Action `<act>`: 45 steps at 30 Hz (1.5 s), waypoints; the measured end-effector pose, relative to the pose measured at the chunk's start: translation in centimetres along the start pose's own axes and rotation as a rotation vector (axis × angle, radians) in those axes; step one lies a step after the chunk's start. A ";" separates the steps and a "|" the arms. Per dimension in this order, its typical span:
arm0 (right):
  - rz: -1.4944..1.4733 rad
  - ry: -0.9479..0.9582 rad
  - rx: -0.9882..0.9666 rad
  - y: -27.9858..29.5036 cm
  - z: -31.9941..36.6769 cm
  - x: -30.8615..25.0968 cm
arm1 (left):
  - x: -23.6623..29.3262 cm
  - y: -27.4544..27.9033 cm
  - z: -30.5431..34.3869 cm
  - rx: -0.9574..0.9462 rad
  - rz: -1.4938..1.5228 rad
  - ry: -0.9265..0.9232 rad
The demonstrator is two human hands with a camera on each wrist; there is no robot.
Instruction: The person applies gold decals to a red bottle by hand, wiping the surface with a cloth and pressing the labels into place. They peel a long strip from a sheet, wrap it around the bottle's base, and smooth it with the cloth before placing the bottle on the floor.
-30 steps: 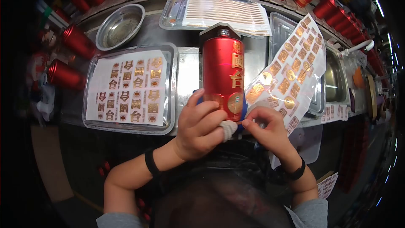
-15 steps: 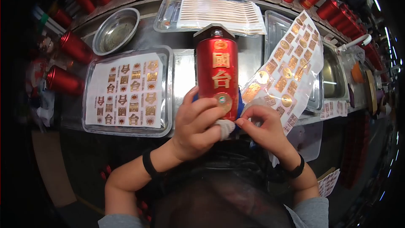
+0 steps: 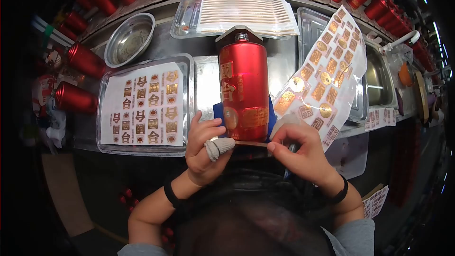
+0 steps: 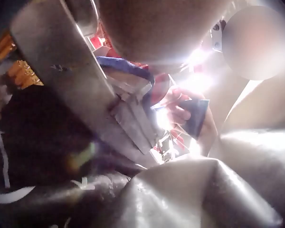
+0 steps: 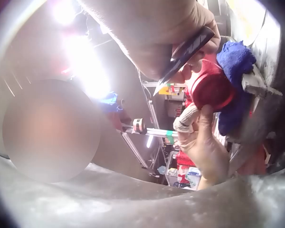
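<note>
Bottle point(image 3: 249, 85) lies on blue cloth point(image 3: 272, 116), its base nearest the person. Left hand point(image 3: 206, 151), fingers loosely spread, touches the base with its thumb; right hand point(image 3: 305, 154) pinches a thin strip point(image 3: 252, 143) there, also holding a pointed tool point(image 5: 186, 53).

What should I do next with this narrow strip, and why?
I'd gently press the narrow strip against the base of the red bottle: it runs along the lower edge, between the left hand's fingertips and the right hand's pinch.
</note>
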State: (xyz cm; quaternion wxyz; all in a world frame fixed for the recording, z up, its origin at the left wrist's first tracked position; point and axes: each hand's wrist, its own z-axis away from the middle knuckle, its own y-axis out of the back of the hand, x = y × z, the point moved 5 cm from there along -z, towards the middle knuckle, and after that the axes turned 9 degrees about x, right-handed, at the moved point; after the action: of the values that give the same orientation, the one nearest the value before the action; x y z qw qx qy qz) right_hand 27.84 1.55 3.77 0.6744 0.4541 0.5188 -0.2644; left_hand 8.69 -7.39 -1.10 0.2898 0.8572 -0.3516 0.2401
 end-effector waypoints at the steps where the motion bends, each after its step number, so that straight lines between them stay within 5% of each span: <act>1: 0.000 -0.011 0.000 0.1 -0.1 0.8 | 0.2 0.0 -0.2 0.007 0.000 -0.020; 10: 0.012 -0.070 0.028 -0.4 -0.7 2.3 | 2.5 -2.3 -3.1 -0.139 -0.095 -0.320; 20: -0.053 -0.082 -0.032 -0.6 -0.5 1.1 | 0.1 -0.9 -0.5 0.078 0.099 -0.001; 30: -0.109 -0.103 -0.030 -0.7 -0.6 2.7 | 2.4 -2.2 -2.8 -0.070 -0.065 -0.307; 34: -0.067 -0.102 -0.004 -0.6 -0.5 2.5 | 1.9 -1.7 -2.7 -0.054 -0.066 -0.289; 37: -0.041 -0.099 -0.005 -0.5 -0.3 2.3 | 0.9 -1.3 -1.0 0.050 0.014 -0.085; 45: -0.082 -0.086 -0.005 -0.5 -0.6 2.3 | 1.9 -1.3 -1.8 -0.034 -0.100 -0.247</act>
State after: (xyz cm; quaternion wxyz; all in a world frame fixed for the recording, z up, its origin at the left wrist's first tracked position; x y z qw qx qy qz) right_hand 27.89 2.09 1.43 0.6859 0.4190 0.5080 -0.3097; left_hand 10.52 -6.27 0.95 0.2707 0.8916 -0.3453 0.1119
